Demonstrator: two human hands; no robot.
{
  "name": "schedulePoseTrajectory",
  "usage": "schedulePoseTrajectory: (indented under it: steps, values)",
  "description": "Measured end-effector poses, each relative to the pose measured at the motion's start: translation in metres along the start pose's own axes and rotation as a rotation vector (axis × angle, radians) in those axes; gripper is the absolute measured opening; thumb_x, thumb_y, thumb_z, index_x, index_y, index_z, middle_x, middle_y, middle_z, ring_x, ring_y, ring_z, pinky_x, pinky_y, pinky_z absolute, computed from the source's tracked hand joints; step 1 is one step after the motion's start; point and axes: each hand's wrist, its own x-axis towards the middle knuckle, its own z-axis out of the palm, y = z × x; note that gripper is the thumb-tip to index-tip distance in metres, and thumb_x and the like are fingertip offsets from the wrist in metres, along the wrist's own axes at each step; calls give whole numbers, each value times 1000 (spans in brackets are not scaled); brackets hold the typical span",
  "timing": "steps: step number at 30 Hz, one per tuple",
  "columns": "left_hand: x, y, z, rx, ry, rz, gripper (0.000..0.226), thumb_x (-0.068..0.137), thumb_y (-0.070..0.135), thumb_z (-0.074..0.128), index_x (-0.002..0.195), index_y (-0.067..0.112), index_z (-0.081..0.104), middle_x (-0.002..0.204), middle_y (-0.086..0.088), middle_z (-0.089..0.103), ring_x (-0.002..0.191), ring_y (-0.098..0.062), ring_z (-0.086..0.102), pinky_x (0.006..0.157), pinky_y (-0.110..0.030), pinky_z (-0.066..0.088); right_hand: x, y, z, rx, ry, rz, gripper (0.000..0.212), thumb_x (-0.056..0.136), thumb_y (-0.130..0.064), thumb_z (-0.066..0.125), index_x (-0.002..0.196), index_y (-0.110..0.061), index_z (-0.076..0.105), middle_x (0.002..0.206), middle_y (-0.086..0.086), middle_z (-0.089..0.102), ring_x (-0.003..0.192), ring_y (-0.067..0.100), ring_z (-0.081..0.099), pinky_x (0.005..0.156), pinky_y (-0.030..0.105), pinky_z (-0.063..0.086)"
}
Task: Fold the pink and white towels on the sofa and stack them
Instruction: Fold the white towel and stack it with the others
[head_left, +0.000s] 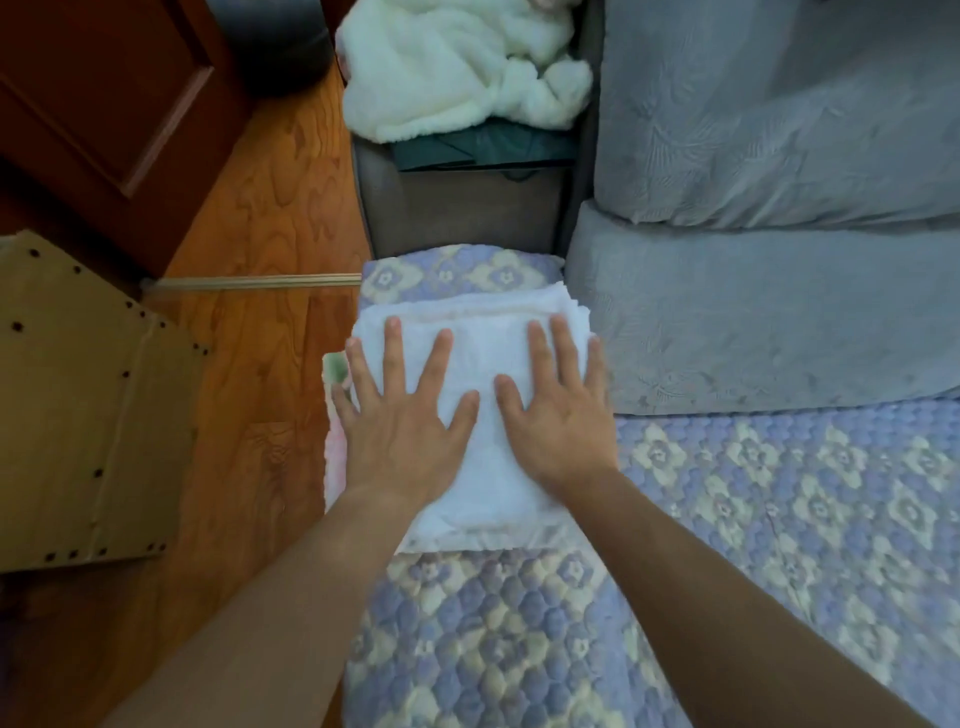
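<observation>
A folded white towel (485, 467) lies on the quilted sofa seat (753, 519) near its left edge. A pink towel (335, 457) shows as a strip under the white one, along its left side. My left hand (402, 410) lies flat on the left half of the white towel with fingers spread straight. My right hand (558, 405) presses flat on the right half, fingers straight and pointing away from me. The two thumbs nearly meet at the towel's middle.
Grey back cushions (753, 312) rise right of the towel. Beyond the seat stands a dark bin (462, 208) with a fluffy cream blanket (457, 78) on top. A wooden floor (260, 260) and a cardboard box (88, 405) lie to the left.
</observation>
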Motion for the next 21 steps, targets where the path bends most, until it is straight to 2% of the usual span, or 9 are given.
schedulePoseTrajectory:
  steps: [2,4,9,13,15,17,19,21]
  values:
    - [5,-7,4,-10,0,11,70,96,71,22,156,47,-5,167,-1,-14,152,-42,-8,121,-60,13,3,-3,1,78,6,-1,75,95,-59,36,159,-36,3,165,-21,-5,145,32,13,118,51,28]
    - [10,-11,9,-17,27,43,69,97,67,24,158,44,2,168,-2,-9,153,-40,-6,122,-55,14,2,-4,4,43,60,-24,76,93,-58,38,159,-34,8,165,-19,1,137,33,24,111,51,36]
    - [16,-20,31,-99,56,48,64,98,57,29,158,38,19,168,-2,2,154,-35,-2,123,-55,15,5,15,34,52,209,-94,72,96,-51,39,158,-19,24,167,-4,15,143,39,31,114,55,29]
    - [22,-14,41,-53,39,10,64,97,59,28,157,39,19,168,-2,4,153,-37,0,123,-55,15,17,27,50,32,209,-140,70,96,-48,37,156,-13,31,166,2,19,137,44,37,111,57,30]
    - [20,-13,40,-5,17,-12,65,97,60,27,158,40,15,168,-1,2,153,-37,0,123,-55,15,15,24,43,-15,170,-125,70,96,-49,36,157,-13,28,167,1,17,138,44,34,113,57,27]
    - [20,-8,31,85,-5,-29,65,98,59,25,159,40,11,169,-3,2,153,-40,-1,122,-57,13,11,6,24,-140,124,-97,72,98,-48,32,159,-12,22,168,2,12,147,45,18,120,58,17]
    - [21,5,17,160,-69,-20,63,100,55,24,159,37,12,169,-6,-2,152,-41,-8,122,-59,4,9,-20,2,-235,110,-98,70,96,-40,27,155,-3,28,167,10,12,151,45,0,123,58,5]
    - [17,16,7,190,-110,-2,61,102,50,19,159,30,13,168,-12,-6,152,-39,-14,122,-58,-2,12,-36,-8,-250,124,-124,68,95,-34,29,151,4,33,166,17,12,152,42,-5,123,57,0]
